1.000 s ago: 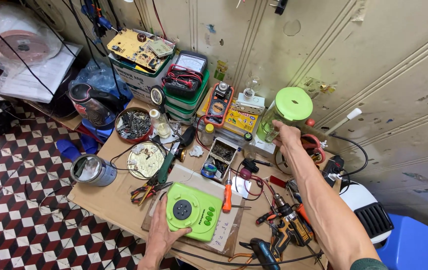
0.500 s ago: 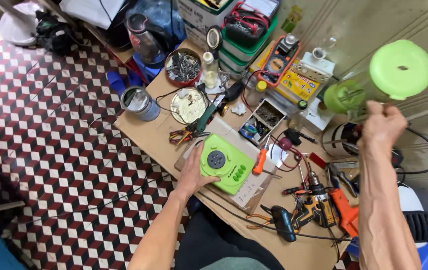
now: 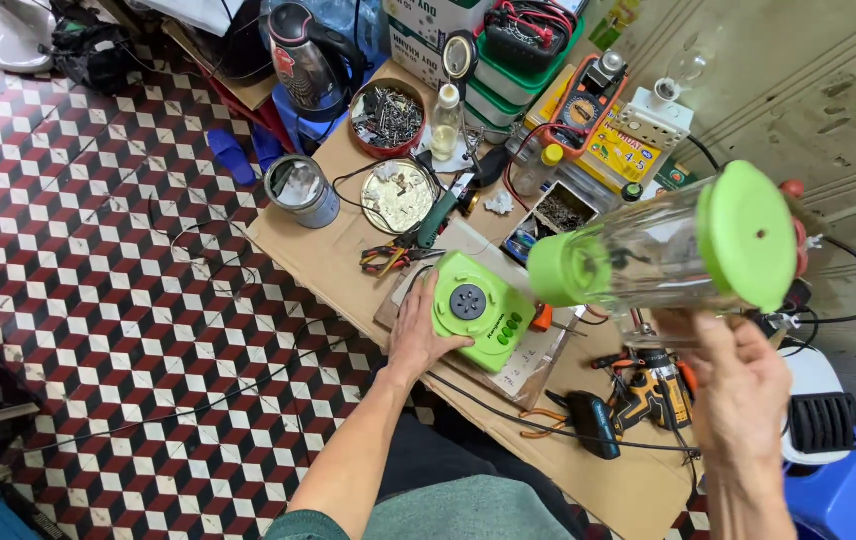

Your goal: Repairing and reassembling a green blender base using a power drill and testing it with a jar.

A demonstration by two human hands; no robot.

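My left hand (image 3: pixel 416 335) rests flat against the near side of a lime-green blender base (image 3: pixel 481 309), which sits on the low cardboard-covered worktable (image 3: pixel 328 262). My right hand (image 3: pixel 743 385) grips the handle of a clear blender jar (image 3: pixel 663 250) with a green lid and a green collar. The jar is lifted off the table and tipped on its side, lid end toward the right, collar end pointing at the base.
Pliers (image 3: pixel 388 258), a round tin of screws (image 3: pixel 387 117), a metal can (image 3: pixel 300 189), a multimeter (image 3: pixel 582 104), green storage boxes (image 3: pixel 520 60), a cordless drill (image 3: pixel 643 392) and loose cables crowd the table. A kettle (image 3: pixel 300 58) stands behind it. Checkered floor tiles (image 3: pixel 98 260) lie to the left.
My right hand has brought the jar down and closer, tipping it sideways toward the base. The view has swung nearer to the table. My left hand stays on the base.
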